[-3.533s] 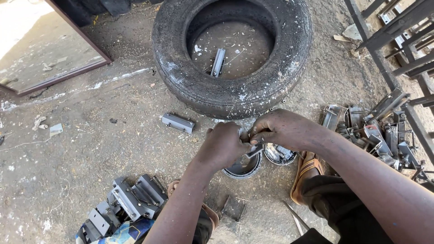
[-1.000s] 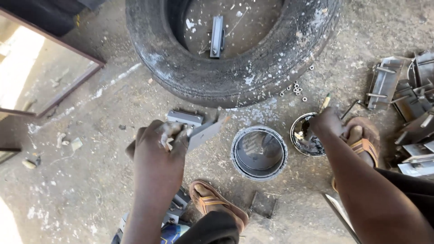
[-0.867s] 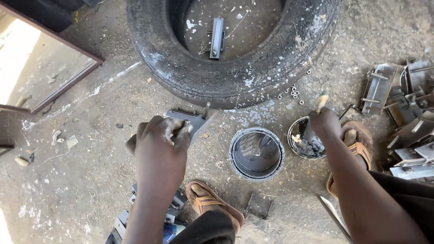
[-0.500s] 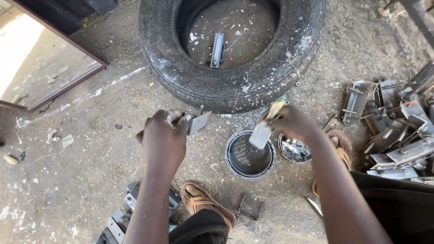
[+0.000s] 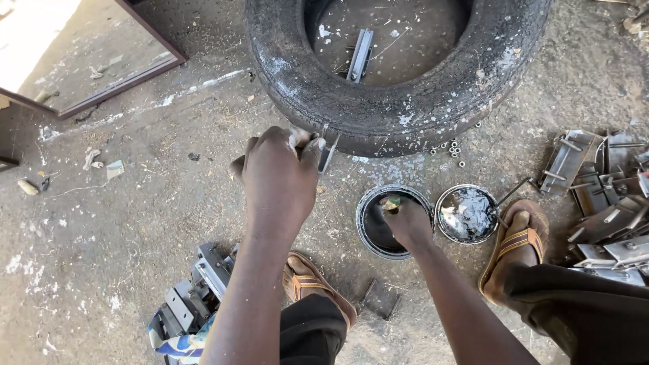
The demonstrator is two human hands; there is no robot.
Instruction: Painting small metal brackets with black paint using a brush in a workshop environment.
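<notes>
Fingers (image 5: 297, 145) of left hand (image 5: 277, 179) clamped on a metal bracket (image 5: 326, 150) beside the tyre (image 5: 399, 101); right hand (image 5: 405, 220) closed on a brush, dipping into the black paint tin (image 5: 370, 233) (loading step). I'd lift it to the bracket next.

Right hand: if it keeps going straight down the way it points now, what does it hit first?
The right hand points down into the dark round can, so it would likely meet whatever dark stuff is inside or the can's bottom first. Depth inside is hard to judge.
</notes>
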